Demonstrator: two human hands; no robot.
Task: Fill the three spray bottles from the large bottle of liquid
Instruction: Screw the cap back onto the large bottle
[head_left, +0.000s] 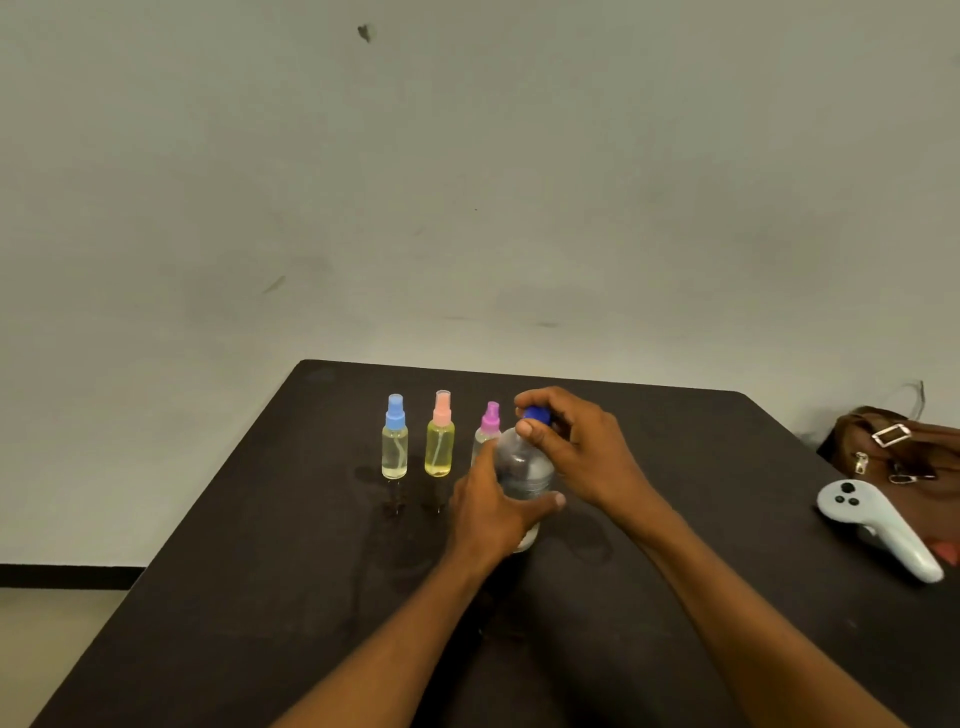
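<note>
Currently large bottle (522, 470) stands upright, long axis vertical, left hand (493, 512) wrapped round its body. Right hand (576, 447) sits directly on top, fingers curled, pinching the blue cap (537, 414).

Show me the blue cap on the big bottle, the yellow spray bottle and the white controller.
blue cap (537, 414), head view, on its visible side between the fingers.
yellow spray bottle (439, 453), head view, mid-body.
white controller (878, 527), head view, middle of its body.
</note>
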